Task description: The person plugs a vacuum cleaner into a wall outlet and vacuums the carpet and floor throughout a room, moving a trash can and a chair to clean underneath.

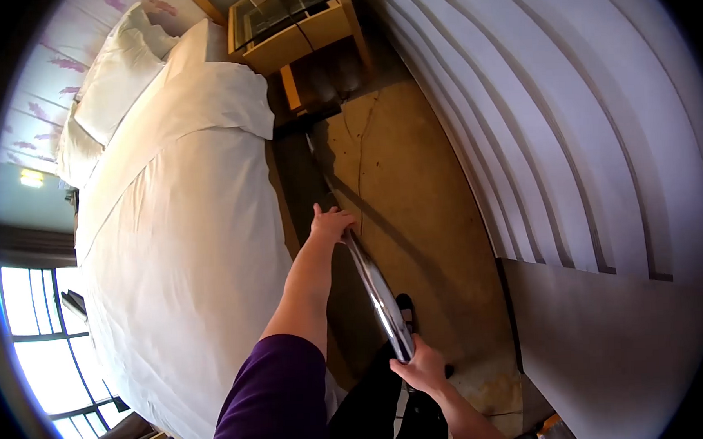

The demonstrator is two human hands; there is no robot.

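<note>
A shiny chrome vacuum cleaner tube (375, 285) slants from my body toward the floor by the nightstand. Its thin far part ends at a dark floor head (306, 124) near the bed's edge. My left hand (333, 223) is on the middle of the tube, thumb sticking out and fingers bent over it. Closer to me, my right hand (423, 365) is closed round the tube's upper end, thumb along the side. The carpet (421, 185) beneath is brown, with the tube's shadow across it.
Left of me is a bed with a white duvet (189, 266) and pillows (118, 80). A wooden nightstand (296, 37) with a glass top stands ahead. A white grooved wall panel (551, 117) runs along the right. A thin cord (360, 152) lies on the carpet.
</note>
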